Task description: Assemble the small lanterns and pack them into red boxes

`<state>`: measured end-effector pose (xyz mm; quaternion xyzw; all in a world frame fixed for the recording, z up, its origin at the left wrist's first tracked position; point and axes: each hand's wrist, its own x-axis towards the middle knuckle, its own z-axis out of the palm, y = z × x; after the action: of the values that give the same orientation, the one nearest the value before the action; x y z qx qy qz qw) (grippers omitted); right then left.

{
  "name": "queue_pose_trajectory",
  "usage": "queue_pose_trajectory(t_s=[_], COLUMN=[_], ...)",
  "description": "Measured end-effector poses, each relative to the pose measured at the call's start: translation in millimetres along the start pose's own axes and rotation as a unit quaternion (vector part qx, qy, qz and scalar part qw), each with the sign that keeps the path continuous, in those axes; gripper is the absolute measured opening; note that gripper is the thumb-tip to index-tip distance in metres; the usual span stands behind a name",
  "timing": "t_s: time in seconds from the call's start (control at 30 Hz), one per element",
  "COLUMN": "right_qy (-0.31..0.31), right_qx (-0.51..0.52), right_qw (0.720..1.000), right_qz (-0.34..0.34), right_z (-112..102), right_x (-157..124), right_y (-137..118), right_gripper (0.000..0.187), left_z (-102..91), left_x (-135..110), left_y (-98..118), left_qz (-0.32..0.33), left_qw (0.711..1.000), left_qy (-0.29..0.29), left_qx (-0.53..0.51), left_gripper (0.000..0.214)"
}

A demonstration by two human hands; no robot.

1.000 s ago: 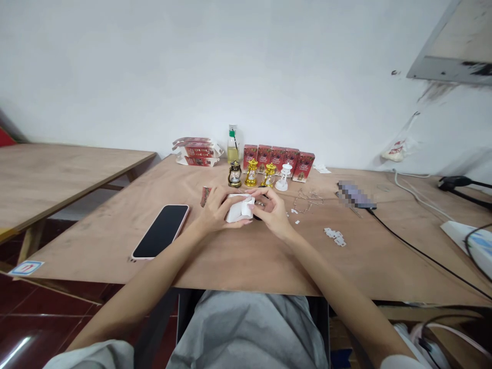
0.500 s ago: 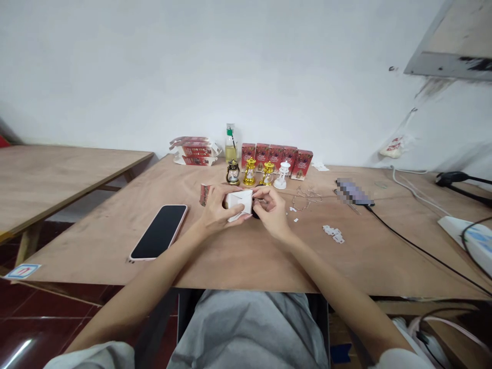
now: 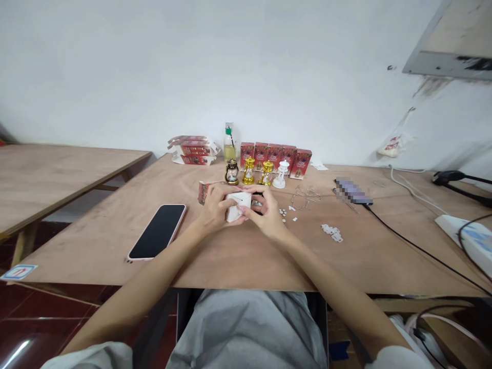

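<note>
Both hands meet around a small box point(image 3: 239, 206) at the middle of the table, its white folded end turned toward me. My left hand point(image 3: 216, 207) grips it from the left, fingers over the top and side. My right hand point(image 3: 267, 212) holds the right side, its thumb pressed on the white flaps. Part of a red printed carton point(image 3: 203, 192) shows behind my left hand. Something dark, partly hidden, lies behind my right fingers. Beyond stand a bronze lantern point(image 3: 231, 171), two gold lanterns point(image 3: 248, 171) and a white lantern point(image 3: 281, 175).
Red boxes point(image 3: 300, 164) stand in a row near the wall, beside a bottle point(image 3: 229, 148) and stacked open cartons point(image 3: 194, 150). A phone point(image 3: 157, 232) lies left. To the right are wire pieces point(image 3: 305, 197), white bits point(image 3: 332, 232) and a cabled phone point(image 3: 353, 191).
My right thumb has moved left from the box's right edge onto its white end. My left thumb has drawn back from the flaps. The box stays in about the same place.
</note>
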<state>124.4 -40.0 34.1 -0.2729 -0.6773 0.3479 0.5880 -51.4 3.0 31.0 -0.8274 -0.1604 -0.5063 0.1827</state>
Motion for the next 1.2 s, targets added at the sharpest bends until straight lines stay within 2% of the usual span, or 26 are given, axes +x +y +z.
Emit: queue_pose_trajectory(t_s=[0.1,0.23,0.37,0.6,0.9,1.2], right_qy=[0.005,-0.009,-0.015,-0.009,0.028,0.023], right_qx=[-0.011,-0.025,-0.007,0.053,0.054,0.090], right_qw=[1.000,1.000,1.000,0.998,0.997,0.994], right_qz=[-0.002,-0.004,0.000,0.021,0.037,0.052], right_z=[0.1,-1.0,-3.1,-1.3,1.0,0.0], right_x=[-0.6,-0.3,1.1,2.7,2.4,6.7], right_y=[-0.9,-3.0,-2.1,-1.9,4.8,4.8], right_gripper=[0.031,0.031,0.033,0.035,0.036,0.039], left_z=[-0.9,-0.8,-0.3,-4.5,-1.5,-4.1], left_x=[1.3,1.2,2.2,10.7,6.2,7.8], left_y=[0.0,-0.1,0.9,5.7,6.0,7.4], left_qz=[0.008,0.004,0.013,0.026,0.022,0.000], left_qw=[1.000,1.000,1.000,0.999,1.000,1.000], left_qy=[0.023,0.003,-0.006,0.026,0.012,0.010], left_qx=[-0.012,0.006,0.015,-0.002,0.011,0.023], left_gripper=[0.046,0.047,0.056,0.069,0.068,0.065])
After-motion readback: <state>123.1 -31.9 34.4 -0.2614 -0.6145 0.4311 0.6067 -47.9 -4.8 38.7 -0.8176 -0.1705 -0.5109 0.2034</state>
